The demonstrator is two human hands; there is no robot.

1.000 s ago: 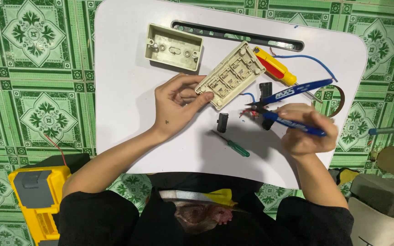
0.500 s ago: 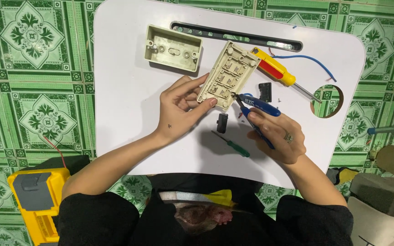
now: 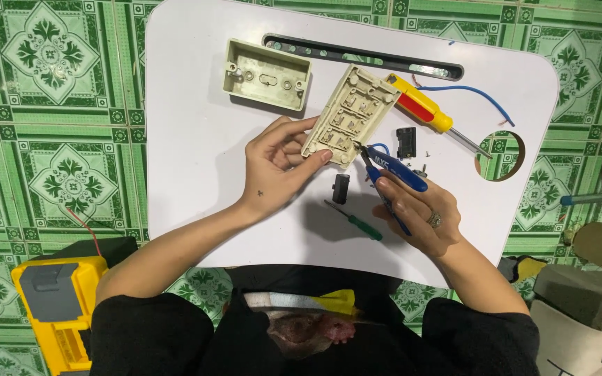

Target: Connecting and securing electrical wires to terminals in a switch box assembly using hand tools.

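We look straight down at a white tray table (image 3: 196, 174) set over a green patterned tile floor (image 3: 50, 125). Our left hand (image 3: 276, 167) rests near the middle of the table, its fingers curled around the near end of a cream switch plate (image 3: 353, 115), which lies back side up and tilted, its far end pointing away from us. Our right hand (image 3: 419, 216) is closed around the blue handles of a pair of pliers (image 3: 388, 174); the tips of the pliers touch the near right corner of the switch plate, beside a short loop of blue wire (image 3: 379, 147).

Just near the left hand's fingertips a small black part (image 3: 341, 189) stands on the table, and nearer still lies a small green-handled screwdriver (image 3: 357, 223), partly under the right hand. To the right of the plate lies a yellow and red screwdriver (image 3: 426, 111), its shaft pointing right toward a round hole (image 3: 499, 157) in the table. Another small black part (image 3: 406, 142) sits between that screwdriver and the pliers. A longer blue wire (image 3: 479, 94) curves across the far right of the table.

At the far left of the table sits an empty cream wall box (image 3: 266, 75), open side up. Along the far edge runs a long dark slot (image 3: 364, 57). On the floor at the near left stands a yellow meter (image 3: 60, 306) with a red lead.
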